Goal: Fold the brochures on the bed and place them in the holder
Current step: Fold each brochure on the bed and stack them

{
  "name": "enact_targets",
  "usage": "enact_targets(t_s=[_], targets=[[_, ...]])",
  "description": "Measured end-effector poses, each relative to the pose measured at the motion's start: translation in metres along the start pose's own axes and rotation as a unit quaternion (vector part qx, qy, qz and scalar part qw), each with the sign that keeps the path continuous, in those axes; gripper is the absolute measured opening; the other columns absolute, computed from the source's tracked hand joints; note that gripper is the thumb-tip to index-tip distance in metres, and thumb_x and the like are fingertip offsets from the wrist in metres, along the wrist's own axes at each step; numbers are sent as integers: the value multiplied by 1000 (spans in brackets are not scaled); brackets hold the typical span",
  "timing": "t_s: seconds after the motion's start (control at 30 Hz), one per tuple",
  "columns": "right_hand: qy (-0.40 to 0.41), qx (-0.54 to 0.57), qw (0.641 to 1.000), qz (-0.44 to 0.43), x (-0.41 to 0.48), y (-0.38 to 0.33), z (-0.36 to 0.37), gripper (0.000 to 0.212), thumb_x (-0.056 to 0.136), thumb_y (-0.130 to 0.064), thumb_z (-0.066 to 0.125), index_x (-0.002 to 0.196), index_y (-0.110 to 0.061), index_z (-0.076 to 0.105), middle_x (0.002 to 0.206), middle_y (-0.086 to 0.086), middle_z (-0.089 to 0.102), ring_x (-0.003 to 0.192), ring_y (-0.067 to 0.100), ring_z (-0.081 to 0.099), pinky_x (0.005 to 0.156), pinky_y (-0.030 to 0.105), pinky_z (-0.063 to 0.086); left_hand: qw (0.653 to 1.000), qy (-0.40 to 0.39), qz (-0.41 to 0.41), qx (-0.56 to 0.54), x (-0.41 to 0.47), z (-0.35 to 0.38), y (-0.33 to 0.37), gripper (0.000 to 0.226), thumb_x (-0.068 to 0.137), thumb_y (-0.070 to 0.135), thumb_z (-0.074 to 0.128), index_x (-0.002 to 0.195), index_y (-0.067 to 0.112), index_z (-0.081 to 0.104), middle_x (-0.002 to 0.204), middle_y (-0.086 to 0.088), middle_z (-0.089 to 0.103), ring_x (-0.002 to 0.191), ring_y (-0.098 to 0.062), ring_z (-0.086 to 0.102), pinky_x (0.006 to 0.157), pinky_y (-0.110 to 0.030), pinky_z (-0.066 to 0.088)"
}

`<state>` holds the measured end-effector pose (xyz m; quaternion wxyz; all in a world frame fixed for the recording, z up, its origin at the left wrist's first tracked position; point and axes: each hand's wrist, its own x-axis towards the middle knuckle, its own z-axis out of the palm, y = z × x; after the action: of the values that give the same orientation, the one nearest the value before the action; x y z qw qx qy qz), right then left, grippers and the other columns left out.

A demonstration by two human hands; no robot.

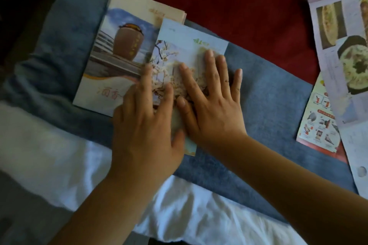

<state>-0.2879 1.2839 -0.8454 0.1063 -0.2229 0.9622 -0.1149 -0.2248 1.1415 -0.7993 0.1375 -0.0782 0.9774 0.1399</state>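
A folded brochure with pale blossoms on a light blue cover [183, 45] lies on the blue blanket at the centre. My left hand [145, 121] presses flat on its lower left part, fingers spread. My right hand [211, 93] lies flat on its middle and right side, fingers apart. Under its left edge lies another folded brochure showing a brown jar [117, 49]. Several unfolded leaflets with food pictures [342, 61] are spread at the right edge. No holder is in view.
The blue blanket [268, 105] covers the middle of the bed. A dark red cloth [239, 0] lies behind it, and white sheet [189, 209] is in front. A red-bordered flyer [318, 125] lies at the right.
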Motion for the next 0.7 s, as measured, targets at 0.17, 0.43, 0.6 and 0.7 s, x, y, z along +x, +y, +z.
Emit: enact_targets(t_s=[0.17,0.43,0.6,0.7], targets=[[21,46,999,13,5,0,-8,54,107,-51,26,158,-37,35,169,15,19,158,36,6,124,61,-8,999,-21,-7,23,3,-1,7,108,65,77,64,151,15,44,168,-15,14,140,-44,32,100,-58,40],[45,74,996,-7,21,-10,-8,50,106,-46,40,154,-33,45,165,14,29,156,39,13,125,61,-2,999,22,4,31,6,-4,7,107,60,71,76,147,14,51,166,-14,26,144,-45,32,106,-58,34],[46,83,995,-17,44,-29,-7,51,106,-47,42,156,-37,40,168,11,24,157,38,8,124,62,-5,998,53,2,44,15,-13,-15,105,69,75,65,152,14,44,164,-16,27,146,-42,29,111,-55,29],[42,80,996,-25,58,-42,-4,52,106,-47,41,157,-38,35,168,10,22,157,38,5,124,62,-6,997,57,-1,46,23,-18,-31,107,69,73,64,155,14,39,166,-16,22,147,-42,25,113,-57,29]])
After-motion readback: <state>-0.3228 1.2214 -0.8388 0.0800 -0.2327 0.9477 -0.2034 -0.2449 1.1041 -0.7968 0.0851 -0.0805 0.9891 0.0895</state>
